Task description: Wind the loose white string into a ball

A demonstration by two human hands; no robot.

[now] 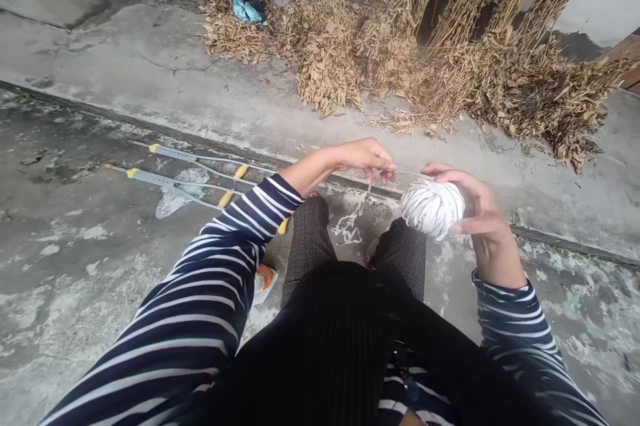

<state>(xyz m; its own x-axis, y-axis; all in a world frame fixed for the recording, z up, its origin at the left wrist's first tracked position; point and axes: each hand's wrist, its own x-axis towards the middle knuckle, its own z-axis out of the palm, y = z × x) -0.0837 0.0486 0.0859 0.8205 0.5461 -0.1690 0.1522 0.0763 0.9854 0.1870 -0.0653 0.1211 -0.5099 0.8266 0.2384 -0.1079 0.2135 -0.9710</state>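
On my feed I've got right hand (477, 203) curled, part-open, round ball (431, 208); left hand (369, 156) pinches its strand (409, 173), running straight sideways, ball to its right.

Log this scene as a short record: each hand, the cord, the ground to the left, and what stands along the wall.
Left hand: fingers pinching a strand of white cord
Right hand: gripping the ball of white cord from its right side
Cord: a stretch runs between the hands; a loose tangled length hangs below the left hand
Ground, left: two crutches lying down, with clear plastic by them
Along the wall: dried plant bundles, some tied with dark bands
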